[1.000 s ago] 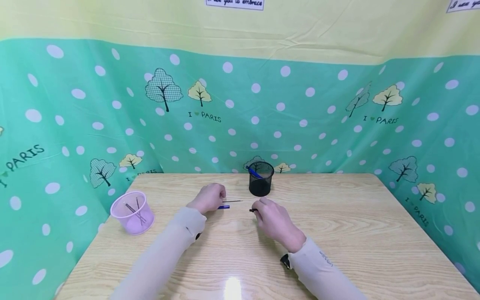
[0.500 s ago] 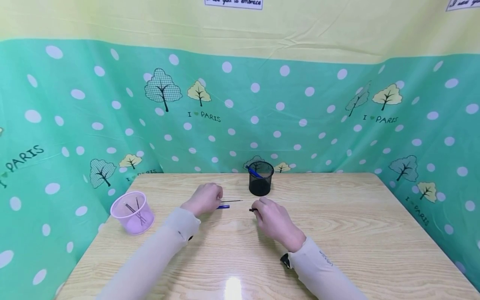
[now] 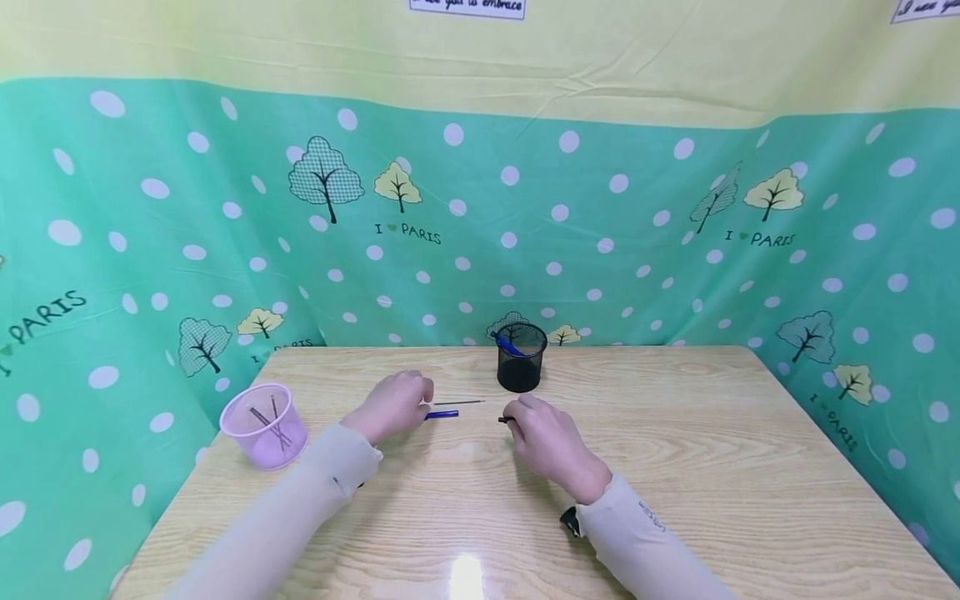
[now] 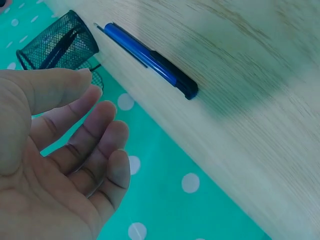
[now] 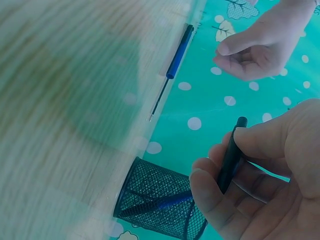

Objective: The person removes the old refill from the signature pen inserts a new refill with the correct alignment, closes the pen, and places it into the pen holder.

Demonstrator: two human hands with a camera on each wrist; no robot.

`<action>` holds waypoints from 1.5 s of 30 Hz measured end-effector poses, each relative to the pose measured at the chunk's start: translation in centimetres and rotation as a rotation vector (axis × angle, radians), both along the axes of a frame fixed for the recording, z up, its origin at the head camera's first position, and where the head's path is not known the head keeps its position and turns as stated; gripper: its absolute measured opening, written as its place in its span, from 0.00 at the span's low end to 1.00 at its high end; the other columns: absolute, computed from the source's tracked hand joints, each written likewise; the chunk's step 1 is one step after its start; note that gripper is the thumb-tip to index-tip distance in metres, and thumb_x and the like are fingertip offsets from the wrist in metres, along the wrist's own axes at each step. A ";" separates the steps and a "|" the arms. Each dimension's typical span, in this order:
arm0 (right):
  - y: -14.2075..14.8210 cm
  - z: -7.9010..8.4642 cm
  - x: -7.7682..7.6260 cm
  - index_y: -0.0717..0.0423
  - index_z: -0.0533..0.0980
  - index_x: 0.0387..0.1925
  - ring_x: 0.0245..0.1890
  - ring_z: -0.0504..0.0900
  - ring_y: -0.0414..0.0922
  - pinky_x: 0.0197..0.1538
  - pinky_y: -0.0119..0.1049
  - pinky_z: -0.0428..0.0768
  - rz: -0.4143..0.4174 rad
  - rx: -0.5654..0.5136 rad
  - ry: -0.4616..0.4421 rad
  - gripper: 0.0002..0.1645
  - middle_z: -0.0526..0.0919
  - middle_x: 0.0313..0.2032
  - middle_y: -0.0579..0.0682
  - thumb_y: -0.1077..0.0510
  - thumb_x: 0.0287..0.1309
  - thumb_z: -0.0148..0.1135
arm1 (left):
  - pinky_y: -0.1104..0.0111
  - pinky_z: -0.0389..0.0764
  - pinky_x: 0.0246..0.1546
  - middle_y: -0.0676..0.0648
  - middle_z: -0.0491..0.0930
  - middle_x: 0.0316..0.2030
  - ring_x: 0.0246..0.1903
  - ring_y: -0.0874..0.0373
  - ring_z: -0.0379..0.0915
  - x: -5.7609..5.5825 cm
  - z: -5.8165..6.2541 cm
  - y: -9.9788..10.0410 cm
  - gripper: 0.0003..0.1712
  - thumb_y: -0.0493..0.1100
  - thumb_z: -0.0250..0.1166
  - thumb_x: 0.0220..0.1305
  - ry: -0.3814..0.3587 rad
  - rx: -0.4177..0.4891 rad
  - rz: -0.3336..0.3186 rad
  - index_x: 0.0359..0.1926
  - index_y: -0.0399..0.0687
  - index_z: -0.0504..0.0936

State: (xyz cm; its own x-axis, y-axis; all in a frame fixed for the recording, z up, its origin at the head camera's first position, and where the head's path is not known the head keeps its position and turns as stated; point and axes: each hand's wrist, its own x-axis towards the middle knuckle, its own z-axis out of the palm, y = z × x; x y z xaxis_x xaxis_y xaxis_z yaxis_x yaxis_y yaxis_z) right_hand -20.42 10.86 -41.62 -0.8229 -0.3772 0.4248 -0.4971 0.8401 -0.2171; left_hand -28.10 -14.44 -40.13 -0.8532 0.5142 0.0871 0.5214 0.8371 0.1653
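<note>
My left hand (image 3: 390,406) hovers near the table with loosely bent fingers and nothing between them. Just beyond its fingertips lie the blue upper barrel of a pen (image 4: 150,55), with a dark clip end, and a thin pen refill (image 3: 459,403) close alongside it. Thumb and fingers of my right hand (image 3: 551,437) pinch a short black tubular pen part (image 5: 231,157), its lower end partly hidden by the fingers. Behind the hands stands a black mesh pen holder (image 3: 520,373), where a blue pen (image 3: 507,344) leans.
At the table's left stands a pink mesh holder (image 3: 266,454) with several thin dark sticks inside. The wooden table (image 3: 712,467) meets a green dotted cloth (image 3: 637,208) behind and at both sides.
My left hand has drawn back leftward from the refill and blue barrel, uncovering more of both. My right hand has stayed in place with the black pen part.
</note>
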 end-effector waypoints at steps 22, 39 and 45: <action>0.0 0.1 0.0 0.53 0.80 0.36 0.30 0.76 0.38 0.30 0.34 0.78 0.010 0.001 -0.016 0.05 0.76 0.31 0.42 0.64 0.59 0.60 | 0.59 0.78 0.36 0.47 0.78 0.30 0.33 0.51 0.76 3.0 1.6 -3.6 0.07 0.34 0.68 0.52 0.074 0.018 0.014 0.34 0.42 0.83; 0.0 0.1 0.0 0.51 0.80 0.35 0.30 0.76 0.37 0.30 0.34 0.77 0.005 0.006 -0.010 0.05 0.76 0.31 0.40 0.63 0.59 0.60 | 0.60 0.78 0.31 0.48 0.75 0.27 0.29 0.52 0.74 4.6 1.8 -7.3 0.05 0.33 0.68 0.50 0.120 0.001 0.055 0.31 0.42 0.81; -0.1 -0.1 -0.1 0.51 0.80 0.35 0.30 0.76 0.37 0.30 0.34 0.77 0.007 0.005 -0.011 0.05 0.76 0.31 0.40 0.63 0.58 0.61 | 0.59 0.78 0.31 0.48 0.75 0.26 0.29 0.52 0.74 5.3 2.2 -8.3 0.05 0.33 0.68 0.50 0.163 -0.005 0.043 0.31 0.41 0.81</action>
State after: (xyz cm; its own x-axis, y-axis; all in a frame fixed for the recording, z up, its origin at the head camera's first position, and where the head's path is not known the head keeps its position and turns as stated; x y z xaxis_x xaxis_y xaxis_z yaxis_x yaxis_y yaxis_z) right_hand -20.49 10.78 -41.70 -0.8251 -0.3850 0.4136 -0.5003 0.8379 -0.2183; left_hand -22.83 -22.73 -37.95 -0.8494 0.4781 0.2236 0.5044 0.8600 0.0775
